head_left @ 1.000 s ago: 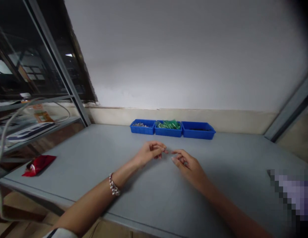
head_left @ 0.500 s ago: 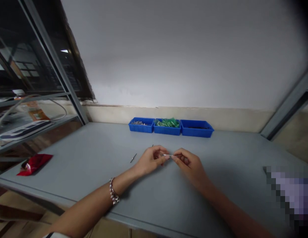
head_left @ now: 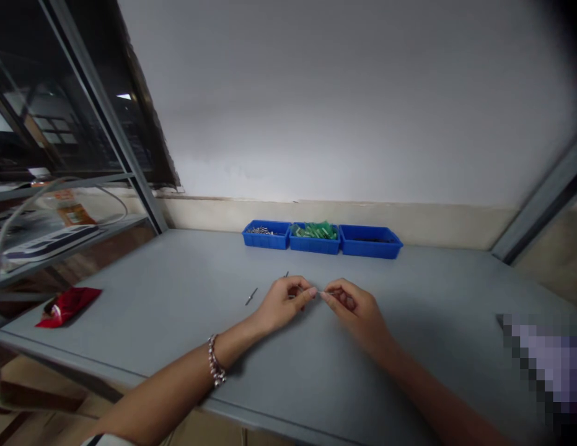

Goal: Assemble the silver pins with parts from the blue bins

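My left hand [head_left: 288,298] and my right hand [head_left: 353,305] meet near the middle of the table, fingertips almost touching. Between them runs a thin metal rod [head_left: 320,292], pinched by thumb and fingers from both sides; most of it is hidden by the fingers. Left of my left hand a similar slim dark metal rod [head_left: 251,297] with a thicker middle lies on the table. Another dark rod [head_left: 286,274] shows partly just behind my left hand.
Three blue bins stand in a row by the wall: one with small metal parts [head_left: 266,231], one with green pieces [head_left: 316,230], one with dark contents [head_left: 369,239]. A red packet [head_left: 70,306] lies on the grey table [head_left: 176,291]. A blurred-out item [head_left: 548,359] sits at right.
My left fingers have closed further over the rod, so less of it shows between the hands. The view has shifted slightly; the hands stay in nearly the same place.
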`<action>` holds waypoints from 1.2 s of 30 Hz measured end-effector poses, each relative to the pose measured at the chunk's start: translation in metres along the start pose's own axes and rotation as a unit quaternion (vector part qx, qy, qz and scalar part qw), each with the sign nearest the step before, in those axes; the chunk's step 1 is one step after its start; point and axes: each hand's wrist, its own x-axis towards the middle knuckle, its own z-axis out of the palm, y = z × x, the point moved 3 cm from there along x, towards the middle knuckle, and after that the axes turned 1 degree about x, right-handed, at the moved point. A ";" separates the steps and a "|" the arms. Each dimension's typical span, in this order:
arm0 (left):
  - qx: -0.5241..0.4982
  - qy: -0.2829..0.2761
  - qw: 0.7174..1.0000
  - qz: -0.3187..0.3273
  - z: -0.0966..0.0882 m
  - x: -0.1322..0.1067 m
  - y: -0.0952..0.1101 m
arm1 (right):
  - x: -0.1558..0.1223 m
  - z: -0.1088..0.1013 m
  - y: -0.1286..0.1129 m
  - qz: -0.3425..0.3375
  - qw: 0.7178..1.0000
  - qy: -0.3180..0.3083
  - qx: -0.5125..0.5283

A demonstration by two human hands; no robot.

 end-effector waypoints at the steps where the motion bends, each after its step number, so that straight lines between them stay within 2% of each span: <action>1: 0.002 0.000 1.000 0.001 0.000 0.000 -0.001 | 0.000 0.000 0.000 -0.002 1.000 0.000 -0.002; 21: -0.008 0.015 0.999 -0.034 0.001 0.000 -0.007 | 0.000 -0.003 -0.002 -0.010 0.999 0.024 -0.034; 27: -0.015 0.020 1.000 -0.015 0.005 -0.003 -0.004 | 0.000 -0.002 0.001 -0.002 1.000 0.028 -0.010; 31: 0.057 0.066 0.996 0.026 -0.006 0.006 -0.008 | 0.001 0.000 0.007 0.009 0.999 0.025 0.039; 33: 0.159 0.119 0.978 0.068 -0.024 0.019 -0.007 | 0.002 0.000 0.010 0.016 0.998 0.026 0.053; 34: 0.227 0.154 0.957 0.094 -0.036 0.026 -0.004 | 0.003 0.000 0.012 0.019 0.998 0.028 0.057; 36: 0.373 0.201 0.897 0.129 -0.062 0.043 0.003 | 0.003 0.000 0.013 0.023 0.997 0.034 0.059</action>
